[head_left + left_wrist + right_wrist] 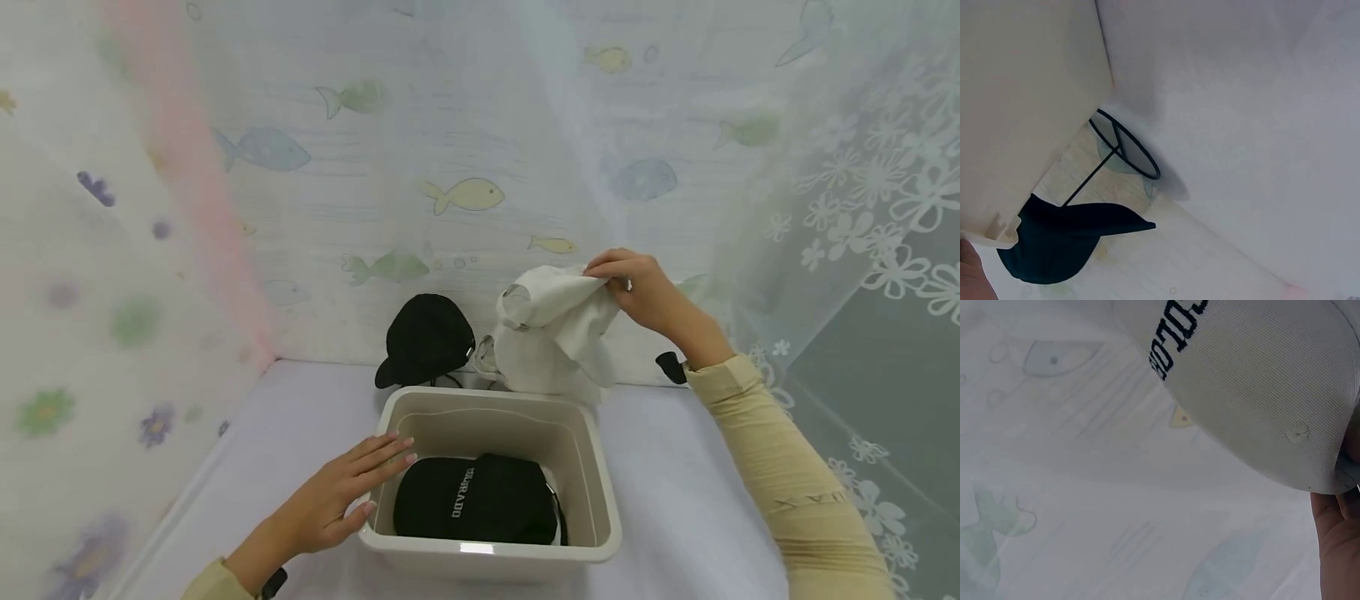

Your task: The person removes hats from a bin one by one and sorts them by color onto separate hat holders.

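My right hand (637, 287) pinches the edge of a white cap (562, 296), held up at the back. In the right wrist view, dark lettering runs across this cap (1254, 394), and the fingers grip its lower edge. Just below it is a second white cap (525, 360), partly covered by the held one. My left hand (333, 496) rests at the left rim of a beige plastic bin (600, 483), fingers straight. Inside the bin lies a black cap (510, 500) with white lettering.
Behind the bin, another black cap (427, 337) sits on a thin black wire stand (1138, 153) with a round base. A white cloth (300, 417) covers the table. Fish-printed sheer curtain (465, 125) hangs close behind the caps, with more fabric at both sides.
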`<action>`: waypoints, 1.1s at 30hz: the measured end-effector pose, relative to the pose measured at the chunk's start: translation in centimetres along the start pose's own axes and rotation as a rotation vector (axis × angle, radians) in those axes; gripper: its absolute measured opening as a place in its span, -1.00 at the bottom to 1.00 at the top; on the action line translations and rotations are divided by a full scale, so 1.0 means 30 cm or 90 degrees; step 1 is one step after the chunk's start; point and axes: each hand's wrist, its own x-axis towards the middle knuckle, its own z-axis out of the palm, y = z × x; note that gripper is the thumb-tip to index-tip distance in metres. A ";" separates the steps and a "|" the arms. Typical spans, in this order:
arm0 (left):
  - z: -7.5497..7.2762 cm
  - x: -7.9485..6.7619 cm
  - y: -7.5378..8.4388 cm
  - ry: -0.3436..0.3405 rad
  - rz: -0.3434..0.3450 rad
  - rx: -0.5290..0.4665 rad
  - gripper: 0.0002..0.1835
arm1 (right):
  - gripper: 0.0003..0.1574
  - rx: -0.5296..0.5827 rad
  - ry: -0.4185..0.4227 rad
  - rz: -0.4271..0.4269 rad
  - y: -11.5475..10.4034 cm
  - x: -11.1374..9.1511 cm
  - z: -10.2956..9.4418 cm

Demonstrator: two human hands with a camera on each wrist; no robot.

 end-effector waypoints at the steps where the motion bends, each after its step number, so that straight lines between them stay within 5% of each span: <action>1: 0.000 0.000 0.001 0.001 0.001 0.000 -0.43 | -0.55 0.001 -0.002 0.004 0.007 0.002 0.007; 13: -0.003 0.003 0.002 0.007 0.011 0.001 -0.42 | -0.58 0.028 0.014 0.031 0.049 0.018 0.065; 33: 0.011 0.005 0.013 0.021 0.013 -0.010 -0.42 | -0.65 0.023 -0.066 0.069 0.142 -0.038 0.192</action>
